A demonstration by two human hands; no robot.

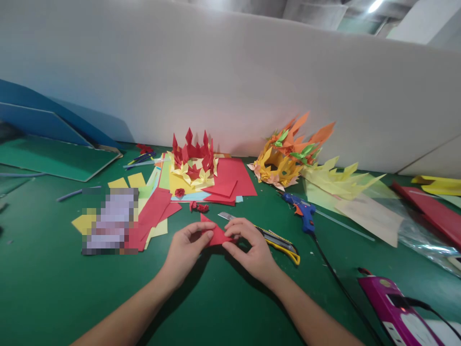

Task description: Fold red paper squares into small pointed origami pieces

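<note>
Between both hands is a small piece of red paper (215, 236), folded into a triangular shape with one point upward. My left hand (188, 248) pinches its left side between thumb and fingers. At the right corner, my right hand (251, 247) pinches the same paper, fingers curled. A yellow-handled utility knife (283, 244) lies just beyond and beside my right hand, its blade out to the left. Small red folded paper flowers (200, 207) rest on the table right behind the paper.
A red and yellow paper crown (194, 163) stands on coloured sheets at the back. An orange paper crown (281, 163) is right of it. A blue glue gun (303, 211) trails its cable to a purple power strip (399, 307). Red paper strips (153, 214) lie left.
</note>
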